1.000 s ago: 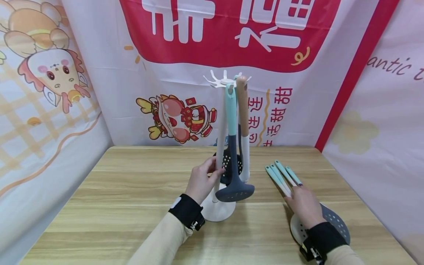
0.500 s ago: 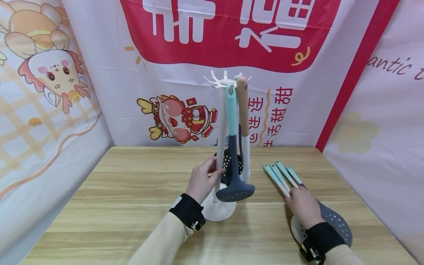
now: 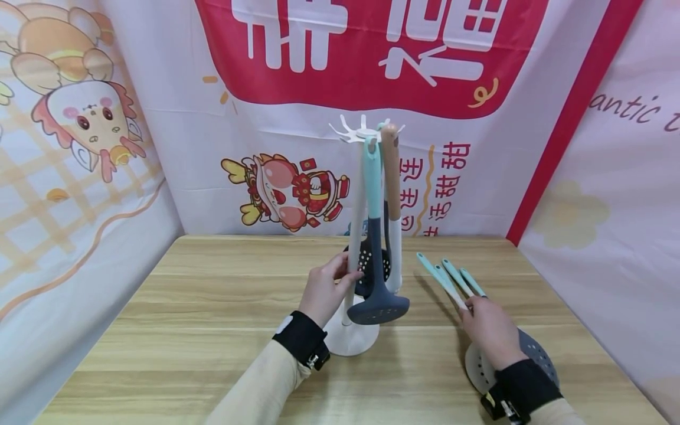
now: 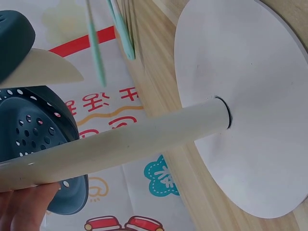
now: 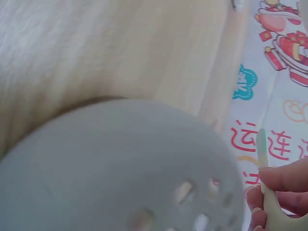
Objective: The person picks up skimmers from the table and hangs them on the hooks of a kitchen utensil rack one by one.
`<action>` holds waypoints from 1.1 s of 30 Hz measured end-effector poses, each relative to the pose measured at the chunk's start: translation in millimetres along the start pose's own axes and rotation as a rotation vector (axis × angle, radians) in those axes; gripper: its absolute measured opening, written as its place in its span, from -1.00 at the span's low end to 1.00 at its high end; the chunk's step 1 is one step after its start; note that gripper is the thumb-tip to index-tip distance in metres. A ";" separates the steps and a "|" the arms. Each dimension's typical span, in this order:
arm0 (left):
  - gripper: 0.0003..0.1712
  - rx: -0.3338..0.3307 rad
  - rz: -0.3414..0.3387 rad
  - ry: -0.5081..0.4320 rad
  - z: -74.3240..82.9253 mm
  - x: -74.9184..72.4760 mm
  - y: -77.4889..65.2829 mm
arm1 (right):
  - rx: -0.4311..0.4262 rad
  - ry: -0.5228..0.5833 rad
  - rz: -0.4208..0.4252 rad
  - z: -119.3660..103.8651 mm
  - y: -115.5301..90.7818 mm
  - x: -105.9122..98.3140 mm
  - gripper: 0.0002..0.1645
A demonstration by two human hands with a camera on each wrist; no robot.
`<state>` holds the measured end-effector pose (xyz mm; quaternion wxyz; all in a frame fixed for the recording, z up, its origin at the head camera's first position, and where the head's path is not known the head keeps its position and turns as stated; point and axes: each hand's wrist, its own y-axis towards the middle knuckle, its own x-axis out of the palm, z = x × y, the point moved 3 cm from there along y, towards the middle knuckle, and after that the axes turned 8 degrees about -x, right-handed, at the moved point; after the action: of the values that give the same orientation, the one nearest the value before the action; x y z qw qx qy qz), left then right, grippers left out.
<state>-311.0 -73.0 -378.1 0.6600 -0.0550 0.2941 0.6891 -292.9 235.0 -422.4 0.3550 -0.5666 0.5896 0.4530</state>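
My left hand (image 3: pixel 328 288) grips the pole (image 3: pixel 357 227) of a white utensil stand with a round base (image 3: pixel 353 341). From its hooks hang a dark slotted ladle (image 3: pixel 378 306) with a teal handle, a wooden-handled utensil (image 3: pixel 392 177) with a white lower part, and a dark perforated strainer (image 4: pixel 29 122) behind. On the right, my right hand (image 3: pixel 493 332) pinches the pale handle (image 5: pixel 262 149), teal at its end, of a white skimmer (image 3: pixel 476 367). The skimmer's pale perforated head (image 5: pixel 144 154) fills much of the right wrist view.
Other teal-ended handles (image 3: pixel 458 276) lie beside the held one, partly hidden by my right hand. A grey perforated head (image 3: pixel 540 357) shows beyond the right wrist. The wooden table (image 3: pixel 212 330) ends at a printed cloth backdrop (image 3: pixel 196 195), with cloth sides.
The skimmer's handle end has swung up and leftward, away from the other handles, with my right hand shifting slightly. My left hand stays on the pole.
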 end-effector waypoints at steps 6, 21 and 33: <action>-0.59 -0.011 0.009 -0.005 -0.5 0.2 -0.7 | -0.037 0.007 0.085 -9.5 -5.5 -14.0 -0.68; -0.59 -0.010 0.039 -0.001 2.1 1.4 -2.4 | -0.080 0.038 0.185 -23.1 -14.2 -38.4 -0.66; -0.62 -0.002 0.066 -0.020 3.3 5.3 -4.6 | -0.217 0.091 0.437 -50.5 -24.9 -62.2 -0.72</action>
<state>-306.3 -67.0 -379.3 0.6398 -0.0388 0.2885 0.7112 -257.0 210.6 -350.6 0.1589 -0.4804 0.6613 0.5538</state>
